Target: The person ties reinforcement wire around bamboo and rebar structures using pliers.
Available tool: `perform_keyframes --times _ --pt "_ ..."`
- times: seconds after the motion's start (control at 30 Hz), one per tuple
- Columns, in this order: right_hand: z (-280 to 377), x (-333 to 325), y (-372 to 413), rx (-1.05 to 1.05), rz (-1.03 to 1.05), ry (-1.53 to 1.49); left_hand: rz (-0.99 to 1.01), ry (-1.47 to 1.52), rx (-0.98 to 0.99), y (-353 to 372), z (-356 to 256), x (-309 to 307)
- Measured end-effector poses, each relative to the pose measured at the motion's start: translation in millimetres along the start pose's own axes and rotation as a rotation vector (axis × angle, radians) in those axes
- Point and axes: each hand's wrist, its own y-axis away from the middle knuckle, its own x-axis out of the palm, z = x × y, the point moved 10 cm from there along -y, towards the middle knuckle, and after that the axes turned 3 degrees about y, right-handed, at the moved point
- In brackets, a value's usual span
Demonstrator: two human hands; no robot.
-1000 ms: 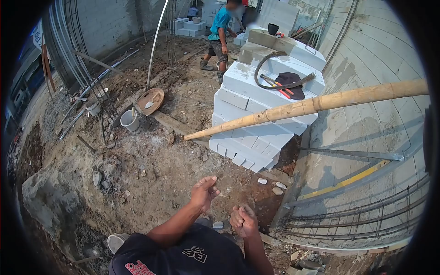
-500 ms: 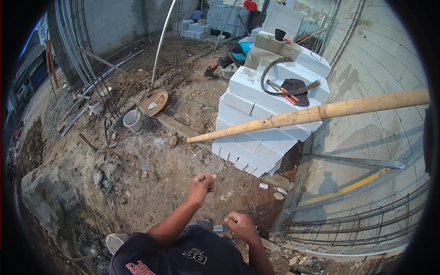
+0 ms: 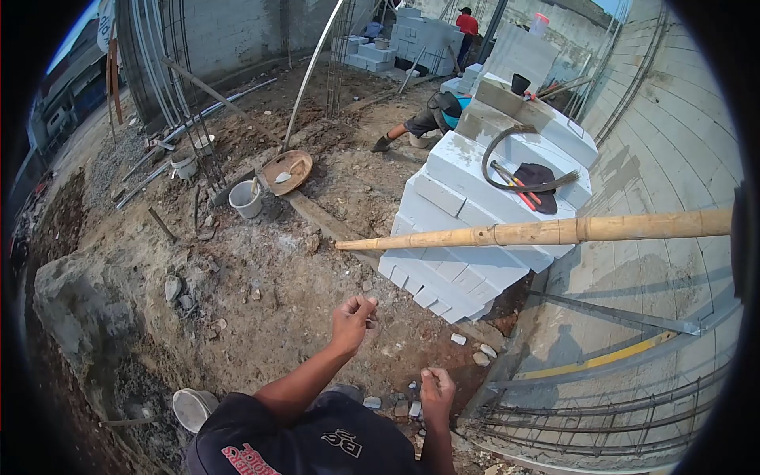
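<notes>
My left hand (image 3: 354, 323) is raised in front of my body over bare soil, its fingers curled into a pinch. Lower and to the right, my right hand (image 3: 437, 392) is also closed, thumb against the fingers. If either hand holds something, it is too small to make out. Beyond them a bamboo pole (image 3: 538, 232) slants across the view, in front of a stack of white blocks (image 3: 451, 190). On the blocks lie a dark cap (image 3: 535, 184), red-handled pliers (image 3: 518, 192) and a bent bundle of wire (image 3: 492, 155).
A white bucket (image 3: 246, 199) and a round pan (image 3: 286, 170) with a trowel stand left of the blocks. Another bucket (image 3: 194, 408) is beside me. Rebar (image 3: 602, 412) runs along the right wall. One person crouches behind the blocks; another in red (image 3: 467, 25) stands farther back.
My right hand has moved slightly right and turned more upright, still closed. My left hand has stayed much the same. The camera has tilted, so the blocks and pole appear lower and farther right.
</notes>
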Motion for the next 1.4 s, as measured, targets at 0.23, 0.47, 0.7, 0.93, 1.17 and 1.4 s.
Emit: perform_keyframes --times 0.23,0.47,0.7,0.93,1.17,1.4 --pt "-3.4 53.8 24.0 0.254 0.589 -0.635 -0.140 0.165 -0.167 -14.4 11.6 -20.9" --pt "-4.0 -8.6 -8.2 -0.078 -0.166 -0.019 -0.218 0.093 -0.068 -20.5 1.9 -41.8" --pt "1.7 35.9 25.7 0.107 0.643 -0.085 -0.234 0.245 -0.220 -31.4 15.8 -40.3" --pt "-13.2 -47.1 0.0 -0.060 -0.239 -0.106 -0.263 0.246 -0.118 -49.3 1.6 -50.8" --pt "-17.6 34.6 43.8 0.260 0.654 -0.191 -0.155 0.206 -0.119 -65.7 -7.2 -46.8" --pt "-46.2 -46.3 3.2 0.014 -0.167 -0.395 -0.161 0.034 -0.041 -56.7 -27.4 -40.0"
